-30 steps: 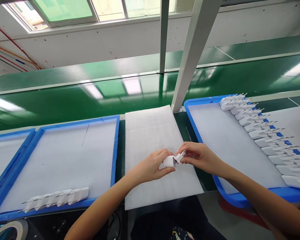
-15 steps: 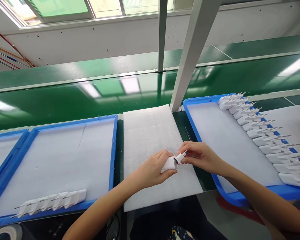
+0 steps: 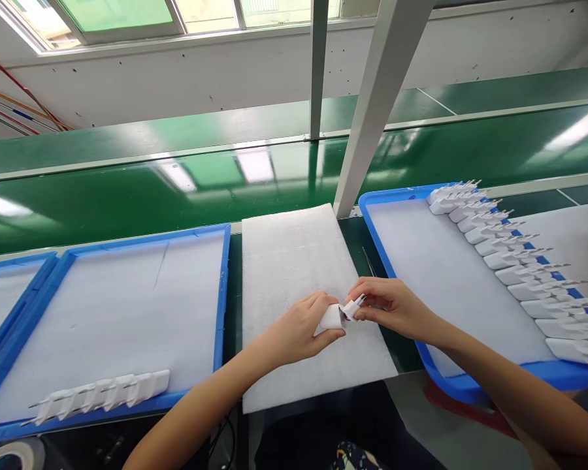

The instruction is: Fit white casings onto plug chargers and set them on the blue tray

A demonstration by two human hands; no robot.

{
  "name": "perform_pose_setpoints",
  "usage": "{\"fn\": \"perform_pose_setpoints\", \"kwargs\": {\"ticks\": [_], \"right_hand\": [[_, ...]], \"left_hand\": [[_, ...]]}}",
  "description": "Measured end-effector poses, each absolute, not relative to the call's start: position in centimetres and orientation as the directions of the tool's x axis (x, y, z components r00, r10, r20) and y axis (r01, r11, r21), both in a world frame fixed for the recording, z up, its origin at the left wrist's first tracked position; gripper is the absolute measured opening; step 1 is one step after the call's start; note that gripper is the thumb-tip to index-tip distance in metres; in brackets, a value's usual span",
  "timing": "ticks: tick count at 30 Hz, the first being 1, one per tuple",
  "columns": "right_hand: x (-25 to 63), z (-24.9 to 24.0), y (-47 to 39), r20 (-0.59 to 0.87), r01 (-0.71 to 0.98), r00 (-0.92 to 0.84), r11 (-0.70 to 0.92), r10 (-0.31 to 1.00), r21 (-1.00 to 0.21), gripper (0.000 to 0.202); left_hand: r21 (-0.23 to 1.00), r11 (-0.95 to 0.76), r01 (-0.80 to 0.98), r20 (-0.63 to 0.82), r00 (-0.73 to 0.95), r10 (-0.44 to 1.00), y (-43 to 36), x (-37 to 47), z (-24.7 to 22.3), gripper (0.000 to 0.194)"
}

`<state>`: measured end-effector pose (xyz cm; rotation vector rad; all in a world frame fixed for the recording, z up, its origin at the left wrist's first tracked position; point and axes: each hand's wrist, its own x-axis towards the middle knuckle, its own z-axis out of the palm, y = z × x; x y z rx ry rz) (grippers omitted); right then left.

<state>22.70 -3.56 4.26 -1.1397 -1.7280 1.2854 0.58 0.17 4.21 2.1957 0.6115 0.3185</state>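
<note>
Over the white foam sheet [image 3: 294, 261], my left hand [image 3: 301, 329] is closed around a white charger housing [image 3: 331, 317], its open end facing right. My right hand [image 3: 389, 305] pinches a white plug piece with two metal pins [image 3: 353, 308], the pins pointing up and right. The plug piece sits at an angle against the housing's open end, and a dark gap shows between the two. Whatever lies inside the housing is too small to make out.
At right, a blue tray [image 3: 379, 228] holds a long row of white plug chargers [image 3: 514, 264]. Another blue tray [image 3: 225, 281] at left has several chargers [image 3: 102, 395] along its near edge. A grey post [image 3: 372, 98] rises behind the foam. A tape roll [image 3: 27, 454] lies lower left.
Both hands stay nearly in place, with the housing and plug piece shifted very slightly left and up. The plug piece remains angled at the housing's opening.
</note>
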Motion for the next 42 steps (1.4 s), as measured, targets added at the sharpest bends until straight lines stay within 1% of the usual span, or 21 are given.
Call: {"fn": "perform_pose_setpoints", "kwargs": {"ticks": [3, 8, 12, 17, 21, 24, 26, 29, 33, 36, 38, 40, 42], "right_hand": [[22.4, 4.3, -3.7, 0.025, 0.284, -0.37, 0.139, 0.929, -0.949, 0.009], [22.0, 4.3, -3.8, 0.077, 0.349, -0.342, 0.203, 0.936, -0.915, 0.007], [21.9, 4.2, -3.9, 0.043, 0.404, -0.342, 0.188, 0.939, -0.895, 0.008], [21.6, 3.3, -4.5, 0.054, 0.426, -0.346, 0.208, 0.937, -0.881, 0.01], [21.0, 2.5, -4.9, 0.1, 0.49, -0.317, 0.253, 0.943, -0.834, 0.01], [20.6, 2.2, -5.0, 0.151, 0.538, -0.282, 0.287, 0.947, -0.792, 0.01], [20.4, 2.1, -5.1, 0.159, 0.555, -0.259, 0.281, 0.953, -0.783, 0.011], [20.2, 1.9, -5.2, 0.12, 0.536, -0.251, 0.241, 0.961, -0.809, 0.011], [20.3, 1.5, -4.6, 0.029, 0.422, -0.26, 0.141, 0.965, -0.896, 0.011], [20.6, 1.2, -3.4, -0.148, 0.292, -0.312, -0.054, 0.938, -0.955, 0.016], [20.9, 1.0, -2.5, -0.259, 0.192, -0.368, -0.2, 0.893, -0.961, 0.023], [21.3, 0.9, -1.8, -0.3, 0.125, -0.399, -0.273, 0.866, -0.954, 0.028], [21.7, 0.9, -1.3, -0.293, 0.096, -0.395, -0.278, 0.871, -0.956, 0.031]], "left_hand": [[0.756, -0.558, 0.342, 0.006, 0.848, 0.529, 0.1, 0.6, 4.0, 0.026], [0.744, -0.553, 0.375, -0.019, 0.839, 0.544, 0.0, 0.9, 3.5, 0.023], [0.713, -0.576, 0.399, -0.012, 0.829, 0.559, -0.1, 1.0, 3.3, 0.022], [0.679, -0.602, 0.419, 0.015, 0.813, 0.583, -0.2, 1.2, 2.9, 0.02], [0.683, -0.609, 0.404, 0.064, 0.797, 0.601, -0.5, 1.4, 2.3, 0.016], [0.678, -0.597, 0.429, 0.083, 0.762, 0.642, -0.7, 1.5, 1.9, 0.017], [0.665, -0.597, 0.449, 0.092, 0.744, 0.662, -0.8, 1.6, 1.7, 0.018], [0.665, -0.581, 0.47, 0.081, 0.728, 0.681, -1.0, 1.8, 1.7, 0.018], [0.708, -0.494, 0.504, 0.008, 0.694, 0.72, -1.1, 1.9, 1.7, 0.023], [0.797, -0.317, 0.514, -0.132, 0.661, 0.739, -0.7, 2.0, 1.8, 0.03], [0.85, -0.184, 0.493, -0.229, 0.661, 0.715, -0.3, 2.0, 2.0, 0.035], [0.893, -0.1, 0.439, -0.265, 0.691, 0.673, 0.2, 1.8, 2.3, 0.034], [0.932, -0.03, 0.361, -0.268, 0.744, 0.613, 0.5, 1.5, 2.5, 0.029]]}}
